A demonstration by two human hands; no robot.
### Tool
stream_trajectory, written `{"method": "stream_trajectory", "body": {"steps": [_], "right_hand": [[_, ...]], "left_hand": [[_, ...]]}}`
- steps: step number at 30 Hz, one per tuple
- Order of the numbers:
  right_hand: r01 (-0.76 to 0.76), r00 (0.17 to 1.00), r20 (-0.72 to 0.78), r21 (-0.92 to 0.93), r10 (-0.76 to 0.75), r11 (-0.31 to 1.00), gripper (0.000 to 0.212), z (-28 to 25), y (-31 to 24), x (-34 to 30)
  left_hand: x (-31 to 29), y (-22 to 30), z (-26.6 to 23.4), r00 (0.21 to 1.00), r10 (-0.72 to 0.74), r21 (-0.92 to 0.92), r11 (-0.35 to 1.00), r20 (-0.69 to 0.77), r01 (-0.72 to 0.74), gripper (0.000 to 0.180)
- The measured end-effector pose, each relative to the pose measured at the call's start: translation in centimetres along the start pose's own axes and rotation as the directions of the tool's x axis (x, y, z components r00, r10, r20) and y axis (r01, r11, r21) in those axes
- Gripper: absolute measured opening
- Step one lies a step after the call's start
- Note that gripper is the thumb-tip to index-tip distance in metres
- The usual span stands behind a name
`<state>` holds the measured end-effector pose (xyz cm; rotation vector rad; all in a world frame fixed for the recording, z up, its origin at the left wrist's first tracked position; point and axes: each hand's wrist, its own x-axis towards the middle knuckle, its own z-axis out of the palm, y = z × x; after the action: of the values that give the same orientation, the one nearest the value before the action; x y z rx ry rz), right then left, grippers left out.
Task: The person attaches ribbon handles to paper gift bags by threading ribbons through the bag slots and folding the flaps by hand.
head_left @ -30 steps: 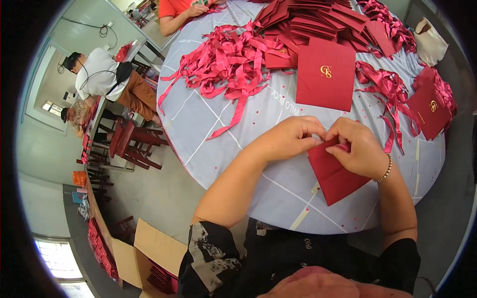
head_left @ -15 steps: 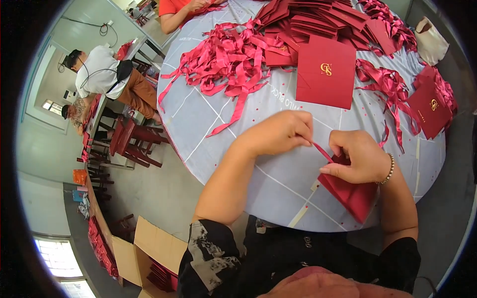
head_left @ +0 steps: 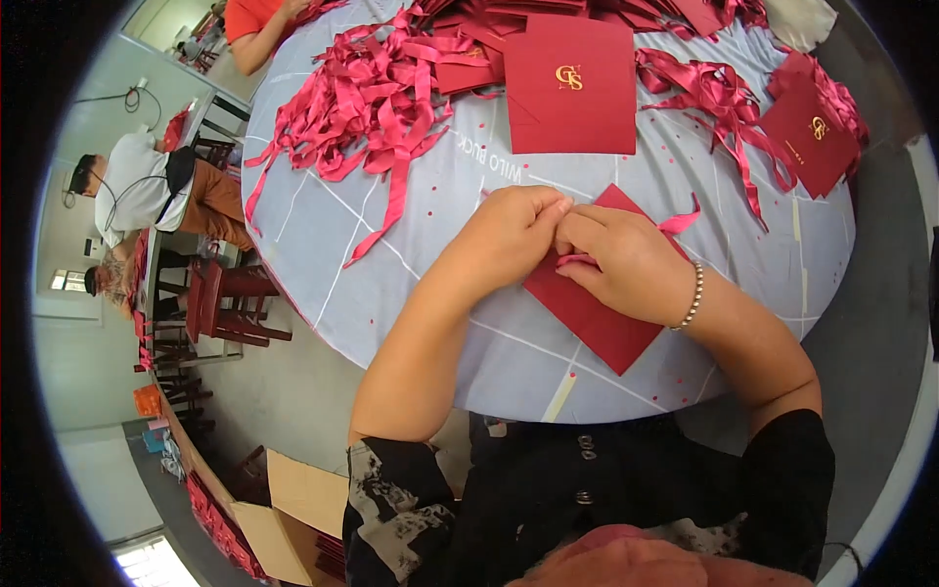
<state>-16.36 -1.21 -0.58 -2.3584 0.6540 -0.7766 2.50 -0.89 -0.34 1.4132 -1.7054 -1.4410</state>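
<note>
A dark red card sleeve (head_left: 618,338) lies slantwise on the table in front of me, partly covered by my hands. Over its left edge my left hand (head_left: 504,235) is closed in a pinch, its fingertips against those of the other hand. My right hand (head_left: 631,262) rests across the sleeve, thumb and fingers pinching a pink satin ribbon (head_left: 579,260). A loose ribbon tail (head_left: 682,221) sticks out beyond the sleeve's right side. What exactly the left fingertips grip is mostly hidden; a bit of pink shows just behind that hand.
On the round table's pale checked cloth (head_left: 391,323) lie a heap of pink ribbons (head_left: 362,98), a large red sleeve (head_left: 570,108), and more ribbons (head_left: 709,103) beside another sleeve (head_left: 812,127). An open carton (head_left: 308,494) stands at lower left. Other people work beyond.
Both hands have come together, and the sleeve now lies flatter between them, shifted left. The ribbon is no longer stretched between the hands. The whole view has shifted, too.
</note>
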Motion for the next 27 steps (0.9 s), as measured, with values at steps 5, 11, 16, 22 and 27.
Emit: {"method": "stream_trajectory", "body": {"steps": [5,11,16,22,27], "right_hand": [[-0.035,0.999,-0.002,-0.104,0.035,0.994,0.022,-0.2,-0.1,-0.3],[-0.135,0.935,0.314,-0.122,0.167,0.983,0.017,-3.5,1.6,-0.3],[-0.279,0.849,0.450,-0.061,0.276,0.958,0.015,-9.1,3.1,0.1],[-0.438,0.807,0.386,-0.116,0.446,0.892,0.010,-12.8,5.6,-1.3],[-0.400,0.830,0.347,-0.174,0.436,0.900,0.010,-12.5,7.9,-1.8]], "left_hand": [[0.1,0.1,0.6,0.992,-0.122,-0.314,0.944,-0.040,0.103,0.031],[0.5,-0.2,0.9,0.999,-0.035,-0.051,0.998,-0.014,0.034,0.025],[0.5,-0.3,1.1,0.996,-0.085,0.027,0.996,-0.015,0.086,0.018],[0.3,-0.3,0.5,0.998,-0.055,-0.017,0.998,-0.010,0.054,0.020],[0.0,0.1,0.1,0.999,0.000,-0.002,1.000,-0.036,0.000,0.016]]}}
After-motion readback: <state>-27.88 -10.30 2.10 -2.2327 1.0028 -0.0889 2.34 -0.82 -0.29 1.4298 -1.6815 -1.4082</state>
